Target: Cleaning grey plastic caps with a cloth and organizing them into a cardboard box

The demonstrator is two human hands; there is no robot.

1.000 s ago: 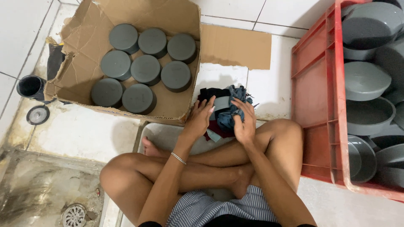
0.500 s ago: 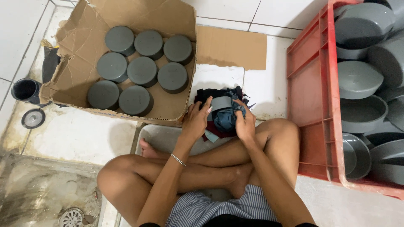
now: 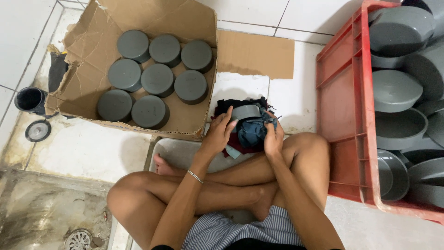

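The left hand [image 3: 217,134] has its grip closed on a grey plastic cap [image 3: 245,112], fingers curled over the near rim, thumb side toward the cardboard box. The right hand [image 3: 274,139] is closed around a bunched blue cloth [image 3: 254,129], pressing it against the cap's lower side. Cap and cloth sit just above the person's crossed legs, over a small heap of dark rags [image 3: 231,105] that lies on the white tiled floor [image 3: 88,148].

From the head camera, looking down: to the left, a torn cardboard box [image 3: 185,18] lies open, its near wall low and ragged, just beside the left hand. Eight grey caps [image 3: 157,79] stand in it in rows, touching one another; the box's right strip, next to the wall nearest the hands, is bare cardboard. A loose flat cardboard sheet [image 3: 255,53] lies on the tiles beyond the rags. To the right, a red plastic crate [image 3: 344,106] stands close to the right knee, its left compartment bare, its right part piled with grey caps lying at all angles. Between box and crate there is a strip of tile, mostly taken up by the rags and hands. Far left, a black pipe fitting [image 3: 28,99] and a round dark lid [image 3: 38,130] sit on the floor, and a metal floor drain [image 3: 79,239] shows at the bottom edge in a wet, stained patch.
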